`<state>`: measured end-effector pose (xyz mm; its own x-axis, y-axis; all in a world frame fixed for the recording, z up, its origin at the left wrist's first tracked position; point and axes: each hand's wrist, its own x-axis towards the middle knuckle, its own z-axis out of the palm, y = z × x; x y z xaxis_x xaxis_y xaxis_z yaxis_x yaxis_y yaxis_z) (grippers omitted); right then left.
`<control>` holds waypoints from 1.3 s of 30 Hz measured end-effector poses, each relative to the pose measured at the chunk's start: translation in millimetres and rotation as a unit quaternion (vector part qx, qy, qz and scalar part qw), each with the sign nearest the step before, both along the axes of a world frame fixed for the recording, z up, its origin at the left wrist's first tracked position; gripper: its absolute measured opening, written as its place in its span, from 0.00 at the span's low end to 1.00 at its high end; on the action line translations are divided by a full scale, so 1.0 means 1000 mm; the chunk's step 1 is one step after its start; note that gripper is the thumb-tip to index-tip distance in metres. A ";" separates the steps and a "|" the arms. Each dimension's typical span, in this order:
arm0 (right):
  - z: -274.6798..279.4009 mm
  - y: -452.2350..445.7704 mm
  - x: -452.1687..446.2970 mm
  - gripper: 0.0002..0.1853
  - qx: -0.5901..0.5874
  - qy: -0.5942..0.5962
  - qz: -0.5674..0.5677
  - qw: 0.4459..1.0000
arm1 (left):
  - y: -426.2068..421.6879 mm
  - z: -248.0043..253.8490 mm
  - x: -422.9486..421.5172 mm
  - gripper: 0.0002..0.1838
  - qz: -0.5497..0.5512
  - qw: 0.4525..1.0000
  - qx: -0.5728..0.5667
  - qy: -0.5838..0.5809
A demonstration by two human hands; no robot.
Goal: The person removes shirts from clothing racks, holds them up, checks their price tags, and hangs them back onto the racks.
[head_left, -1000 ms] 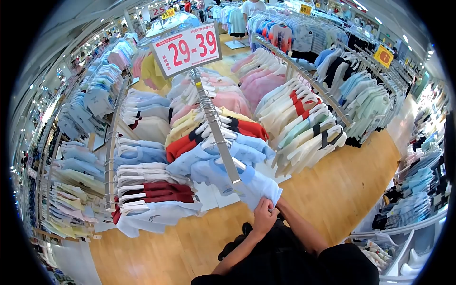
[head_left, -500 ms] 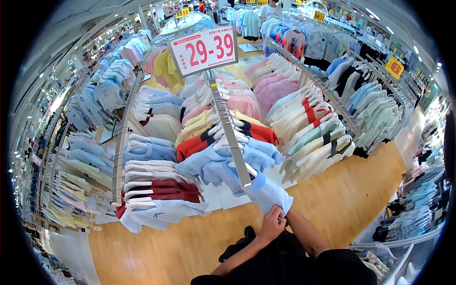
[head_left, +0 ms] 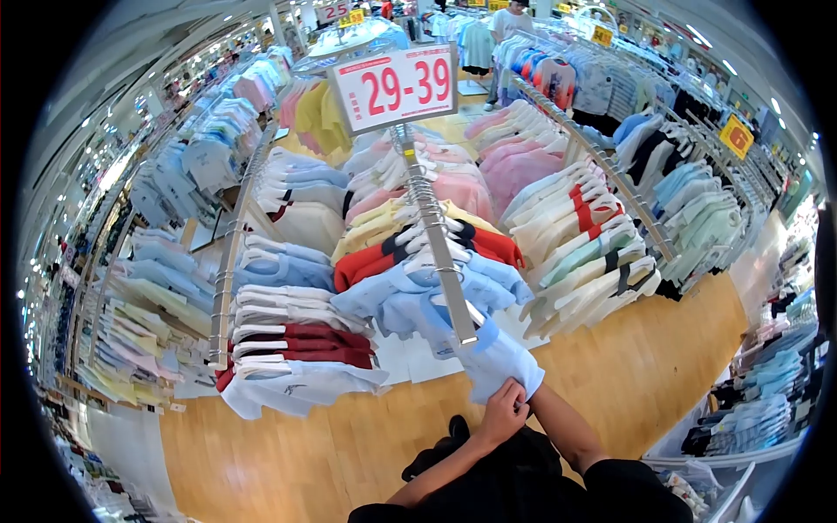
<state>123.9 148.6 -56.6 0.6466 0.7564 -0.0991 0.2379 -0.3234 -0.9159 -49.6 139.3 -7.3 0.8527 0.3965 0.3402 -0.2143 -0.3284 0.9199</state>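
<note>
A light blue T-shirt (head_left: 497,357) on a white hanger (head_left: 473,314) hangs at the near end of the central metal rail (head_left: 449,279). My left hand (head_left: 506,411) is closed on the lower edge of its near sleeve, fingers bent and pressed together. My right forearm (head_left: 562,423) reaches up to the same sleeve, and the cloth covers most of my right hand, so its fingers are hidden. Behind this shirt hang more light blue shirts (head_left: 392,292), then red ones with dark collars (head_left: 366,264).
A price sign (head_left: 397,87) reading 29-39 tops the central rail. Side rails hold maroon and white shirts (head_left: 305,349) on the left and cream shirts (head_left: 602,296) on the right. Wooden floor (head_left: 288,453) runs around my feet. A person (head_left: 510,24) stands far back.
The view has turned slightly, so the racks and sign sit further right. Both hands stay at the sleeve, and the sleeve's cloth hangs a little lower over them.
</note>
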 end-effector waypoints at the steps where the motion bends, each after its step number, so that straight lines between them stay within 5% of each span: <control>1: 0.000 0.002 0.001 0.18 -0.003 -0.005 0.002 1.000 | 0.000 -0.001 -0.001 0.11 -0.002 1.000 -0.007 0.010; 10: -0.008 -0.002 -0.006 0.17 -0.017 -0.068 0.026 0.997 | 0.000 -0.033 0.004 0.05 0.045 0.998 0.048 -0.003; 25: -0.001 -0.022 -0.022 0.16 -0.010 -0.069 0.066 0.995 | 0.017 -0.018 0.005 0.09 0.062 0.998 0.012 0.029; 39: 0.027 -0.066 -0.069 0.14 -0.002 0.008 0.007 1.000 | 0.034 -0.015 0.008 0.09 0.160 0.987 -0.013 -0.005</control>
